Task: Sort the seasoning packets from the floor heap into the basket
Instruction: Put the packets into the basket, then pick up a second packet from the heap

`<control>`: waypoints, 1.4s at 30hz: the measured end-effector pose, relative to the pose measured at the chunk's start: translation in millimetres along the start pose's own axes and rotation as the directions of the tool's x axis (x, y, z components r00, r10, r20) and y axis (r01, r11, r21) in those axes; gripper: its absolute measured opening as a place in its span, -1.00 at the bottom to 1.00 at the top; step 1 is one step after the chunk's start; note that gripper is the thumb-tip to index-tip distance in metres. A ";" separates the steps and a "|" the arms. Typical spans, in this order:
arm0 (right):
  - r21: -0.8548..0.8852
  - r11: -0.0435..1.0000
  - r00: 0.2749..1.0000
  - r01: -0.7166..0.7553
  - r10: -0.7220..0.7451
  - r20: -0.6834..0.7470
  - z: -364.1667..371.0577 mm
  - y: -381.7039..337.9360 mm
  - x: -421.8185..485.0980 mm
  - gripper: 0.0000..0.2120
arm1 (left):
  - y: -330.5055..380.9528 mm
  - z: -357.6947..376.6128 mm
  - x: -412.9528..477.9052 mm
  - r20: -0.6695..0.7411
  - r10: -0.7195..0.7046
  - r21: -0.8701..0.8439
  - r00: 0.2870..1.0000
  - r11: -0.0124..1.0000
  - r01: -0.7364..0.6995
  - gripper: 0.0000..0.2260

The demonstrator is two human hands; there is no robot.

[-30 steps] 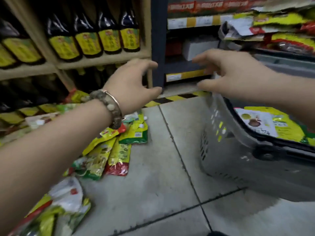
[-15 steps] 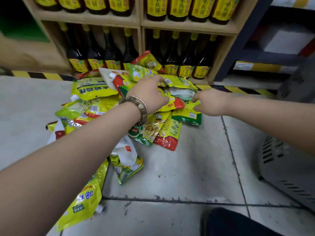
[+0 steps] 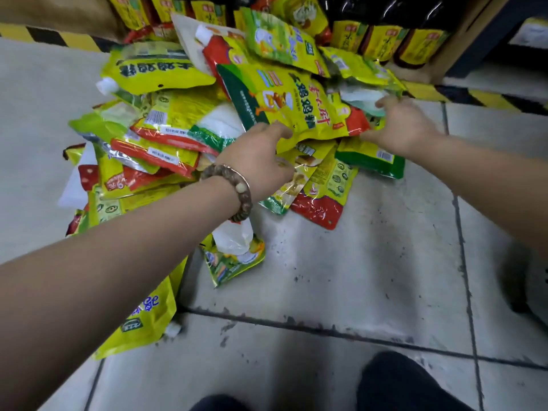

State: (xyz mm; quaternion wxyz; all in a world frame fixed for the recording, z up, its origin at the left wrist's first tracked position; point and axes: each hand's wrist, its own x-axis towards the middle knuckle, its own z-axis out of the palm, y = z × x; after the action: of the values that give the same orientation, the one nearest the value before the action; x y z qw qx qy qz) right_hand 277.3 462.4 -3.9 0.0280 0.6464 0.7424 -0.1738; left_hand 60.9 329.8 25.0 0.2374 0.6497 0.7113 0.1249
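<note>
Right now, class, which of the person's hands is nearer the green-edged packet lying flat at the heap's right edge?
Right. The right hand sits just beyond the green-edged packet, almost over it; the left hand is farther off to its left.

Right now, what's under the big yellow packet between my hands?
Sticking out below the yellow packet: a food-picture packet, a red-bottomed packet and a green-edged packet. Their upper parts, and anything deeper in the heap, are covered.
</note>
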 end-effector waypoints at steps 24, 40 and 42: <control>-0.078 0.806 0.790 0.586 -0.590 -0.164 63.8 -35.2 52.4 -0.53 | 4.4 29.2 38.9 -0.358 0.015 -0.279 0.934 0.952 -0.122 -0.60; 0.614 0.677 0.909 0.405 -0.368 -0.195 10.9 -57.5 8.2 -0.90 | -13.7 8.4 14.3 -0.328 -0.191 -0.543 0.925 0.840 -0.020 -0.41; 0.455 0.794 0.885 0.402 -0.465 0.031 40.7 -51.4 2.5 -0.64 | -16.0 18.9 11.7 -0.227 -0.166 -0.417 0.960 0.907 0.058 -0.46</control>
State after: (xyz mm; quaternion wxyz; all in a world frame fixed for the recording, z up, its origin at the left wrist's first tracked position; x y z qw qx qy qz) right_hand 219.6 447.4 -31.4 -0.1056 0.4342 0.8087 -0.3825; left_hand 56.0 336.8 -1.0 0.2797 0.5222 0.7307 0.3394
